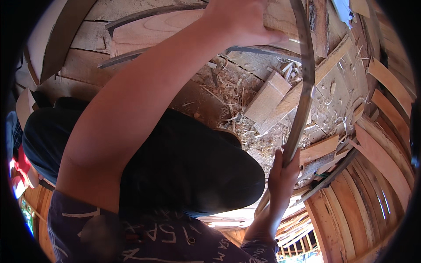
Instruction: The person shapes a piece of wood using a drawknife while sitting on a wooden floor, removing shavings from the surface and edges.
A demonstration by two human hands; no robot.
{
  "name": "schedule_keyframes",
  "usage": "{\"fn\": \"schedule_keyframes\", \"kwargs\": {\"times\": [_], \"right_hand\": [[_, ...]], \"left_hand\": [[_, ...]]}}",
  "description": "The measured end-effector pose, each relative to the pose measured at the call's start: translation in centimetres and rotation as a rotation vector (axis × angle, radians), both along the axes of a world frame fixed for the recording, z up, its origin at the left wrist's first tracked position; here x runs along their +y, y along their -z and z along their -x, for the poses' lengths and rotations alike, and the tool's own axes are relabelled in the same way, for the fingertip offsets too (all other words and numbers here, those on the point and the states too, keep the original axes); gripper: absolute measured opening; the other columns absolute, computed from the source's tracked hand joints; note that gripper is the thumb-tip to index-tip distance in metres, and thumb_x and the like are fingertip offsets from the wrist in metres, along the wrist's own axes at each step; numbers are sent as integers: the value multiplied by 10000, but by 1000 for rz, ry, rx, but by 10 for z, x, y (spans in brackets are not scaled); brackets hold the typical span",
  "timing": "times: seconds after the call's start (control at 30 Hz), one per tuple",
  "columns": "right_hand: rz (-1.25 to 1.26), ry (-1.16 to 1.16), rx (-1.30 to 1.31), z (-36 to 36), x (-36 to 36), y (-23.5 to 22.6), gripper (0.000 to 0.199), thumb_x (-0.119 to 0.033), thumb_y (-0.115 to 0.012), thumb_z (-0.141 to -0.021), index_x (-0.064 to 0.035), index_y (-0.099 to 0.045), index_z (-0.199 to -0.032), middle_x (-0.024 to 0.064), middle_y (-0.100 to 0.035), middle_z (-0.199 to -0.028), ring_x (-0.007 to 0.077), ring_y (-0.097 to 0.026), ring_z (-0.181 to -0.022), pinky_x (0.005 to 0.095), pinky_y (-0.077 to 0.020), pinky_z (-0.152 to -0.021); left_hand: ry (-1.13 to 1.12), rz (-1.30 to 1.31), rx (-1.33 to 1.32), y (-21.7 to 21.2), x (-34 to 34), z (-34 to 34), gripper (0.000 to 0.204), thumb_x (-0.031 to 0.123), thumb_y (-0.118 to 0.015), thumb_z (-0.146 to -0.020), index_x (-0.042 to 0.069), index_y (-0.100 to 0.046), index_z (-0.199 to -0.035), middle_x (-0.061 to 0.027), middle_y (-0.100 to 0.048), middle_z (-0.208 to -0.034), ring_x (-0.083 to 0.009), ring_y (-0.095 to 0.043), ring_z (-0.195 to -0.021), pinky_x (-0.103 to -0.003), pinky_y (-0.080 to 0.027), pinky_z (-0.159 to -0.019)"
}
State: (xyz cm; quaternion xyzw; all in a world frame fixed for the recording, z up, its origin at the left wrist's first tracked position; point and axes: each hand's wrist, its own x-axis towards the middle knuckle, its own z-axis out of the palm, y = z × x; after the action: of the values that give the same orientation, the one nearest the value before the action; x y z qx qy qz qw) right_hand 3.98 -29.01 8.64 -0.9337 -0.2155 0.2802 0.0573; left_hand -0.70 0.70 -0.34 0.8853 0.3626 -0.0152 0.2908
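A long, thin, curved wooden strip (306, 87) arcs from the top edge down across the right of the view. My right hand (283, 173) is closed around its lower part, near my knee. My left arm reaches far forward, and my left hand (239, 22) is at the top edge, over a pale wooden board (285, 19) and left of the strip. Its thumb is stretched toward the strip, while the other fingers are cut off or hidden. Whether that hand grips anything cannot be made out.
Wood shavings (232, 87) and offcut blocks (267, 96) litter the plank floor beyond my bent knee (237, 175). A wide, pale board (153, 28) with dark curved edges lies at the upper left. Several curved wooden slats (386, 153) line the right side.
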Motion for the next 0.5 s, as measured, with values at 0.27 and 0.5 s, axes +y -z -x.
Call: {"fn": "schedule_keyframes", "kwargs": {"times": [0.27, 0.5], "right_hand": [[-176, -161, 36, -28, 31, 34, 194, -138, -555, -975, -14, -532, -1122, 204, -647, -758, 345, -681, -674, 411, -483, -576], [-7, -49, 2, -24, -35, -7, 195, -151, -566, -970, -3, -558, -1097, 204, -671, -782, 352, -704, -718, 432, -495, -582]], "left_hand": [[-43, 17, 4, 6, 1, -6, 726, 575, -604, -819, -35, -537, -1208, -230, -658, -1107, -350, -624, -1078, -485, -447, -955], [44, 17, 34, 11, 12, -10, 768, 584, -610, -811, -41, -526, -1251, -240, -651, -1115, -387, -613, -1077, -462, -473, -944]]}}
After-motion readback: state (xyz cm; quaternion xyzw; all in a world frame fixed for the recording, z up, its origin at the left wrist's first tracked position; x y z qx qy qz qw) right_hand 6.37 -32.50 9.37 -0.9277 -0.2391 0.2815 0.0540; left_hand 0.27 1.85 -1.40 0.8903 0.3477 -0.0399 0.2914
